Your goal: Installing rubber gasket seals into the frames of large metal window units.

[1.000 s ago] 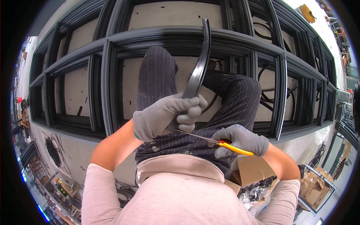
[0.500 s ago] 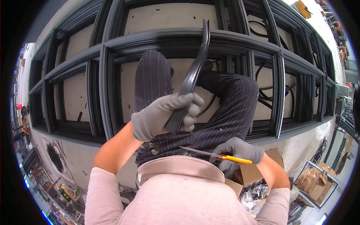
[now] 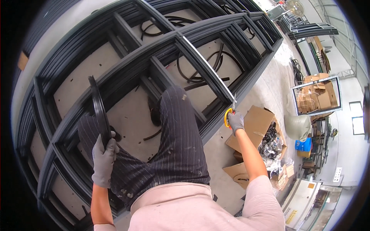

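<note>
My left hand (image 3: 103,158), in a grey glove, is closed round the lower part of a black rubber strip (image 3: 99,103). The strip stands up from my fist, slightly curved, in front of my left knee. Out to the right, my gloved right hand (image 3: 236,122) grips a pair of scissors (image 3: 227,118) by the yellow-orange handles. Their blades point away from me, by the near edge of the stacked dark grey frames (image 3: 216,122). Whether the blades touch the frames I cannot tell.
My legs are inside one frame opening. Black strips lie coiled on the floor (image 3: 189,61) within other openings. Right of me stands an open cardboard box (image 3: 252,124) with crumpled plastic scraps (image 3: 271,148). Beyond it are a white sack (image 3: 298,127) and a blue container (image 3: 303,144).
My view has swung to the right. My right hand has carried the scissors from my lap out to the right, by the frames' edge. My left hand still holds the rubber strip.
</note>
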The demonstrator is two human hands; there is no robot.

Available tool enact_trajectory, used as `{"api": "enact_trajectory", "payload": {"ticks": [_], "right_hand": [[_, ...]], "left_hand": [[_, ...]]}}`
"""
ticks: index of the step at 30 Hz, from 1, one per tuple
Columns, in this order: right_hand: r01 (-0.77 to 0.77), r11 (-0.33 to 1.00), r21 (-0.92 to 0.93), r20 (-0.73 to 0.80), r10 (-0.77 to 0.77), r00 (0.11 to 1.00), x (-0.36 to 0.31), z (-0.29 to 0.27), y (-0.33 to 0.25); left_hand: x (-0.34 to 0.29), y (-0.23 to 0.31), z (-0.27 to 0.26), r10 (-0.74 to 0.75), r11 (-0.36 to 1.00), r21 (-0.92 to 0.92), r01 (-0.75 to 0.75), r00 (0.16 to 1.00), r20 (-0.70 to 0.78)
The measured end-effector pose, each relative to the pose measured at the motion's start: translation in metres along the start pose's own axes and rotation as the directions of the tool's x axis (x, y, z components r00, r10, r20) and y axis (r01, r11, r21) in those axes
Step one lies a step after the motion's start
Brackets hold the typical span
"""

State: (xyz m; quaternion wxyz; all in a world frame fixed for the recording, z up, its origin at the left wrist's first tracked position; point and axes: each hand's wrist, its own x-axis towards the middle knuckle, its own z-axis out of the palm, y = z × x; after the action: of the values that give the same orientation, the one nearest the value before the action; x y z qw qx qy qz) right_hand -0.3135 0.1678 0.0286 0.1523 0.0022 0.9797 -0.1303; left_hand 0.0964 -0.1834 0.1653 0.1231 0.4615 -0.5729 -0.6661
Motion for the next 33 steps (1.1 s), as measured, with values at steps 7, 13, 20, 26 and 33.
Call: {"api": "enact_trajectory", "payload": {"ticks": [7, 13, 20, 26, 33], "right_hand": [[-0.004, 0.984, -0.178, -0.068, -0.008, 0.998, 0.028, -0.007, -0.019], [0.193, 0.926, -0.324, 0.026, -0.195, 0.980, 0.011, -0.034, -0.035], [0.948, 0.226, -0.223, -0.438, -0.892, 0.110, -0.091, -0.096, -0.226], [0.841, 0.150, 0.519, -0.002, -0.984, 0.176, -0.102, -0.018, -0.319], [0.145, 0.642, 0.753, 0.374, -0.598, 0.708, -0.020, 0.019, -0.323]], "left_hand": [[0.016, 0.031, 0.032, 0.331, 0.821, 0.469, -0.327, 0.941, 0.076], [0.060, 0.055, 0.047, 0.450, 0.536, 0.667, -0.517, 0.844, 0.293], [0.106, 0.130, 0.041, 0.417, 0.256, 0.724, -0.640, 0.749, 0.515], [0.155, 0.179, 0.057, 0.400, 0.021, 0.721, -0.693, 0.667, 0.629], [0.291, 0.142, 0.121, 0.506, 0.733, 0.552, -0.397, 0.861, -0.054]]}}
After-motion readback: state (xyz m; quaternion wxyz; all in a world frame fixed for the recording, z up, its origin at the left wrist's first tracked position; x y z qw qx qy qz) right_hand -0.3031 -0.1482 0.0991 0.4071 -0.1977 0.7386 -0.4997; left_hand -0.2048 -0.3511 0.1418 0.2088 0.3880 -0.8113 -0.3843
